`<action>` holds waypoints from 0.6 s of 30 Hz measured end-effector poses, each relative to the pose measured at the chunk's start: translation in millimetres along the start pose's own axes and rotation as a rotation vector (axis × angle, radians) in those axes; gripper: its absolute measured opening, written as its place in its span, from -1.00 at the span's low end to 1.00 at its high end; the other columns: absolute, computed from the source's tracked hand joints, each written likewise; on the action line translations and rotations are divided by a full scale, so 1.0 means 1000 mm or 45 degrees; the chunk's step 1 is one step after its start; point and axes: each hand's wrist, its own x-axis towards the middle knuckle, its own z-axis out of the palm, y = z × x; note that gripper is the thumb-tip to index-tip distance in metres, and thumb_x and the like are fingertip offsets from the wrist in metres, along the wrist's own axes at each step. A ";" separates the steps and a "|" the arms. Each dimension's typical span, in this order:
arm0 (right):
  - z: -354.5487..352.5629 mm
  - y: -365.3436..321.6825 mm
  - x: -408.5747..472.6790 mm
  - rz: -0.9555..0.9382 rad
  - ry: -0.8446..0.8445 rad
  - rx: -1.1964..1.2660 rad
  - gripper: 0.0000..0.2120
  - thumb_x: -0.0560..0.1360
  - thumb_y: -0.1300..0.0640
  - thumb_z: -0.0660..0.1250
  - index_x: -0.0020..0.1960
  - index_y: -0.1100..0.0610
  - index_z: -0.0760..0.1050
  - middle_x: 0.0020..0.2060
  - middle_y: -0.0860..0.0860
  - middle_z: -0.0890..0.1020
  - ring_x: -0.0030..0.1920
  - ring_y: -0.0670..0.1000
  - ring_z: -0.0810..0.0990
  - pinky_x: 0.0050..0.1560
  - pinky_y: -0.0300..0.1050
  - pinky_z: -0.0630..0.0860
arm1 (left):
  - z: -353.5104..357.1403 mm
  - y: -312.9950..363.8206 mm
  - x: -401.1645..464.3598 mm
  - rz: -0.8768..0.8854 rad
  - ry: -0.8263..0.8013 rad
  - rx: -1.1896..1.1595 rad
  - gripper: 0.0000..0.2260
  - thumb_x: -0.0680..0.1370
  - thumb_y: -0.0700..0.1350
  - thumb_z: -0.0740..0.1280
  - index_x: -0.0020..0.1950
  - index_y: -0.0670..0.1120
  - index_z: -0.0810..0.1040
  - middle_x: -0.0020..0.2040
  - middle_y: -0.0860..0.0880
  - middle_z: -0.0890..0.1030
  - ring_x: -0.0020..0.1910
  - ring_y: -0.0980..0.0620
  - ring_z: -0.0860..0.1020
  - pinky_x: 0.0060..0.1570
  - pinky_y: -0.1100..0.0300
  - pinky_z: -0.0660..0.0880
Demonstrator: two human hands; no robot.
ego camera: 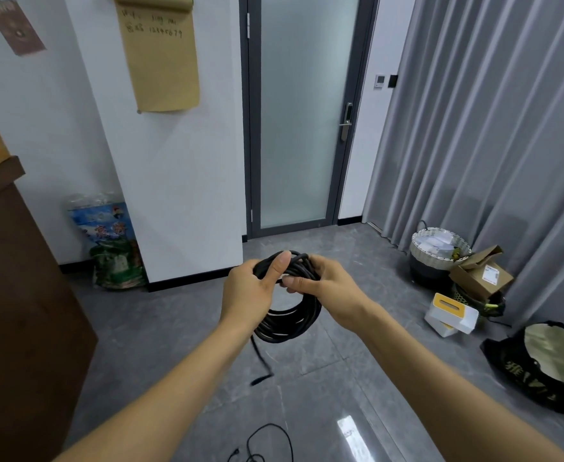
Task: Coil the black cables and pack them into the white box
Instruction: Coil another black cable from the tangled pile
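Observation:
A coil of thick black cable (290, 321) hangs in the air in front of me, held at its top by both hands. My left hand (254, 288) grips the top left with the thumb pressed over the loops. My right hand (324, 281) closes on the top right. A loose tail of the cable (262, 365) dangles below the coil, ending in a plug. A thinner black cable (267, 441) lies on the floor near the bottom edge. A white box with a yellow top (450, 315) lies tilted on the floor at the right.
A woven basket (437, 255) and an open cardboard box (480, 275) stand by the grey curtain at right. A black bag (540, 371) lies at far right. A brown cabinet (17, 295) fills the left side. A printed bag (114, 248) leans on the wall. A frosted glass door (300, 111) is ahead.

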 end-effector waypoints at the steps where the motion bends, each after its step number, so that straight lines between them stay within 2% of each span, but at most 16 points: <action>1: 0.002 0.001 0.001 0.003 -0.005 -0.015 -0.80 0.44 0.24 0.42 0.06 0.18 0.53 -0.16 0.02 0.65 -0.13 -0.04 0.63 -0.02 -0.22 0.55 | -0.002 -0.002 0.000 -0.016 -0.007 -0.017 -0.50 0.33 0.35 0.22 -0.40 -0.10 0.39 -0.48 0.01 0.38 -0.47 0.07 0.33 -0.45 0.31 0.27; 4: 0.005 0.002 0.002 0.002 -0.025 -0.052 -0.80 0.44 0.21 0.42 0.06 0.18 0.55 -0.18 -0.01 0.66 -0.12 -0.05 0.65 0.00 -0.20 0.55 | -0.005 -0.005 -0.001 -0.036 -0.029 -0.025 -0.43 0.30 0.39 0.19 -0.37 -0.16 0.40 -0.44 -0.06 0.41 -0.44 0.02 0.35 -0.35 0.19 0.31; 7: 0.005 0.001 0.004 -0.008 -0.034 -0.039 -0.82 0.44 0.24 0.42 0.04 0.21 0.55 -0.20 0.05 0.66 -0.15 0.00 0.65 -0.04 -0.20 0.58 | -0.007 -0.006 0.000 0.002 -0.003 0.080 -0.34 0.31 0.39 0.15 -0.24 -0.25 0.52 -0.37 -0.12 0.53 -0.40 0.01 0.43 -0.34 0.21 0.36; 9: 0.005 0.000 0.004 -0.003 -0.030 0.034 -0.85 0.43 0.28 0.42 0.00 0.21 0.56 -0.23 0.05 0.65 -0.18 -0.01 0.65 -0.09 -0.23 0.58 | -0.006 -0.006 0.002 0.028 0.022 0.123 -0.35 0.32 0.38 0.14 -0.17 -0.22 0.55 -0.32 -0.08 0.60 -0.36 0.04 0.53 -0.30 0.21 0.44; 11: 0.004 0.000 0.005 0.017 -0.039 0.164 -0.89 0.43 0.34 0.40 -0.06 0.21 0.56 -0.27 0.04 0.65 -0.23 -0.03 0.64 -0.13 -0.26 0.56 | -0.005 -0.006 0.002 0.027 -0.002 0.031 -0.39 0.33 0.37 0.16 -0.15 -0.19 0.55 -0.35 -0.03 0.60 -0.38 0.10 0.58 -0.23 0.12 0.55; 13: 0.003 0.002 0.004 0.061 -0.051 0.329 -0.88 0.44 0.40 0.35 -0.06 0.24 0.56 -0.26 0.06 0.64 -0.25 -0.03 0.63 -0.13 -0.26 0.57 | -0.004 -0.005 0.000 -0.018 -0.082 -0.114 -0.42 0.34 0.36 0.18 -0.16 -0.17 0.55 -0.41 0.00 0.56 -0.47 0.18 0.55 -0.23 0.09 0.61; 16: 0.001 0.010 0.004 0.125 -0.036 0.498 -0.83 0.46 0.40 0.30 0.04 0.33 0.53 -0.14 0.16 0.61 -0.14 0.04 0.62 -0.01 -0.19 0.60 | -0.002 -0.007 0.001 -0.047 -0.240 -0.171 -0.48 0.36 0.35 0.19 -0.23 -0.11 0.54 -0.46 0.03 0.50 -0.50 0.15 0.53 -0.33 0.19 0.55; 18: 0.000 0.015 0.004 0.167 -0.017 0.539 -0.80 0.46 0.40 0.30 0.08 0.37 0.51 -0.10 0.20 0.59 -0.09 0.09 0.59 0.07 -0.14 0.56 | -0.001 -0.011 0.004 -0.070 -0.322 -0.198 -0.41 0.34 0.40 0.19 -0.22 -0.15 0.55 -0.48 0.03 0.45 -0.50 0.06 0.54 -0.32 0.14 0.48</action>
